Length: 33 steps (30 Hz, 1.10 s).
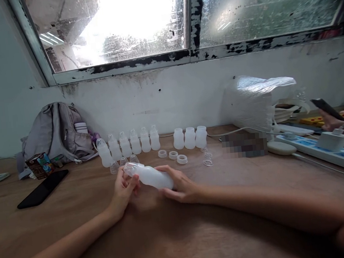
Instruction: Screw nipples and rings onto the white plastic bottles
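A frosted white baby bottle (156, 178) with a clear cap lies tilted on its side between my two hands, above the tabletop. My left hand (126, 188) is closed around the capped end, at the left. Wrapped about the base end is my right hand (180, 185). Behind them, several capped baby bottles (135, 142) stand in a row. Three open bottle bodies (190, 138) stand to their right. White collar rings (173, 155) and thin clear rings (208, 160) lie in front of these. Clear caps (114, 167) stand just behind my left hand, partly hidden by it.
On the left are a grey backpack (59, 133), a small box (40, 166) and a black phone (44, 189). A power strip (313, 145) with cables and a white pad (281, 148) occupies the right. Another person's hand (331, 121) holds a phone (326, 107) at far right.
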Motion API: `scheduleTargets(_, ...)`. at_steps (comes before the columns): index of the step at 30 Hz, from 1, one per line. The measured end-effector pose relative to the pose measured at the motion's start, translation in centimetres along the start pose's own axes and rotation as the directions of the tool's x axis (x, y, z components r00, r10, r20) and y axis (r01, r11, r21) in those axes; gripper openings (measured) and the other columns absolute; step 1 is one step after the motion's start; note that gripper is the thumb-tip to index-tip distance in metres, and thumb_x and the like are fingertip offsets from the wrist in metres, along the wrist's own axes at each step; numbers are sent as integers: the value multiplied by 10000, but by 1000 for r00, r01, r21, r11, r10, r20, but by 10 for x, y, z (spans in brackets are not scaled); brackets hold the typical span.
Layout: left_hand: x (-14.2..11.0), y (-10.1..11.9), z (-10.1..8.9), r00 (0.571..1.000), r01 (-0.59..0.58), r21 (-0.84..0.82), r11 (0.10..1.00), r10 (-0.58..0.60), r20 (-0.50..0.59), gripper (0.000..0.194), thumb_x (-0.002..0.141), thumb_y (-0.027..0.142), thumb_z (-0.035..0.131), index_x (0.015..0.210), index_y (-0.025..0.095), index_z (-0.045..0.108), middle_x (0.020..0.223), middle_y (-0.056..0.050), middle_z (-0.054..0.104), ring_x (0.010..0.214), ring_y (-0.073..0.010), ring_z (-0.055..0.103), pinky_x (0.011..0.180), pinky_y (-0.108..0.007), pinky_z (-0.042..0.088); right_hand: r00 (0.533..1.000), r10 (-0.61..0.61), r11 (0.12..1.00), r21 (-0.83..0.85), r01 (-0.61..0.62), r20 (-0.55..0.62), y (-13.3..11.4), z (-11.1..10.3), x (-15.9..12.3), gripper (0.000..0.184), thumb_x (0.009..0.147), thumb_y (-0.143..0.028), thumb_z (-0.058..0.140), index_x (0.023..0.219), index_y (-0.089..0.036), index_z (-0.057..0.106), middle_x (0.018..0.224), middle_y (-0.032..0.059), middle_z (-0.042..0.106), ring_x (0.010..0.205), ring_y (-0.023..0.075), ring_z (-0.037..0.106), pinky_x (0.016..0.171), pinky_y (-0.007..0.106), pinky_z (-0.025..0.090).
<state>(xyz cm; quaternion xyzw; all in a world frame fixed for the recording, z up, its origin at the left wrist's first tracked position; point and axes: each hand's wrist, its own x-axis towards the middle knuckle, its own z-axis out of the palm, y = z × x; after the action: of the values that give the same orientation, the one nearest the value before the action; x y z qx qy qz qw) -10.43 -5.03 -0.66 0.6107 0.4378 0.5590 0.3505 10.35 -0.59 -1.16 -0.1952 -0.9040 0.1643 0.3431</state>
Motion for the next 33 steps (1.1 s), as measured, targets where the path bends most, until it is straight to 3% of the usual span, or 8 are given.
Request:
scheduleTargets(4,9,-2,3,997,8,-111,994,-16,-70,410,746,455,555,1004,172,408,835,-25,564,630,-107,524,492,-189,400,972,10,984,-175,32,236,-4,8,5,762,837,-430,416,1376,-112,-18,1329,200,343,1186,268,349,986,513,181)
scheduleTargets(7,3,-2,7,997,-66,-43,997,65,-31,429,727,418,594,1039,187,411,960,-51,569,759,-141,550,561,-205,424,951,38,976,-216,31,307,-6,11,5,683,871,-427,349,1382,-114,23,1349,192,323,1258,261,247,1009,550,62)
scheduleTargets(12,-8,0,16,984,-123,216,969,90,153,423,745,371,591,1112,201,467,1031,-48,560,721,-127,523,642,-238,422,937,72,981,-194,-4,343,-9,9,7,452,884,-432,321,1232,-154,398,1194,141,494,1183,246,360,1005,499,184)
scheduleTargets(15,-4,0,14,975,-127,132,983,99,200,375,829,373,471,1150,181,452,1073,-66,550,869,-169,526,743,-265,428,955,90,983,-181,-39,284,-8,11,6,423,868,-450,361,1137,-139,460,1091,132,546,1092,242,439,962,454,281)
scheduleTargets(20,5,-1,2,948,-57,-8,998,57,312,348,856,369,421,1146,178,450,1124,-70,542,1021,-209,494,881,-325,400,967,103,993,-73,-88,234,0,8,6,464,850,-439,411,1215,-157,368,1160,136,500,1069,237,458,906,432,355)
scheduleTargets(24,4,-2,-1,951,-6,-97,995,36,306,354,835,360,472,1139,188,419,1157,-90,524,1035,-213,503,859,-327,424,1000,-5,998,57,6,-18,-4,-9,24,574,828,-386,472,1300,-188,214,1214,130,437,1083,197,452,905,392,383)
scheduleTargets(27,3,-2,-1,951,6,-82,997,19,309,342,831,384,469,1106,182,453,1101,-90,554,975,-207,535,831,-335,438,987,83,996,29,-79,-137,-18,-30,51,576,765,-432,546,1239,-206,310,1109,105,493,909,175,531,770,351,456)
scheduleTargets(33,4,-7,-4,958,28,-127,991,10,287,414,828,373,477,1190,194,387,1209,-106,477,1062,-217,496,890,-362,408,948,188,969,-204,-137,258,-46,-77,105,272,703,-448,602,731,-179,632,715,22,604,596,113,521,490,230,392)
